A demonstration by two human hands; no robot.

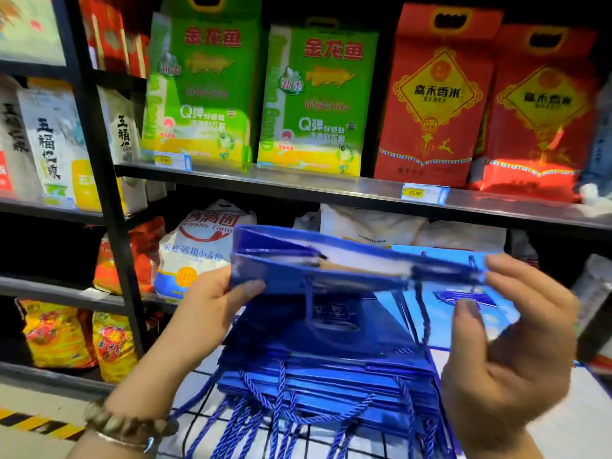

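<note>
Holding a blue paper bag (331, 276) up in the air with both hands, I have its mouth turned toward me and slightly parted, so the pale inside shows along the top. My left hand (212, 303) pinches the bag's left end, thumb laid on the near face and fingers hidden behind it. My right hand (516, 326) is clamped on the right end, fingers curled over the top edge and thumb pressed on a lighter blue panel (443, 319); I cannot tell whether that panel belongs to this bag or to another behind it. One cord handle hangs down from the near face.

Directly below the bag lies a stack of flat blue bags (324, 369), its twisted rope handles (265, 412) spilling over the near edge of a white surface crossed by a black wire grid (205, 422). A beaded bracelet (126, 422) sits on my left wrist.

Beyond the bag stands a dark metal shelf (298, 183). Along its front edge stand two green rice bags (318, 104), with red rice bags (437, 101) toward the right end and a price tag (424, 193) on the lip beneath them. On the level below, a white flour sack (195, 256) sits just behind my left hand. Yellow sacks (56, 336) fill the lower left shelf.
</note>
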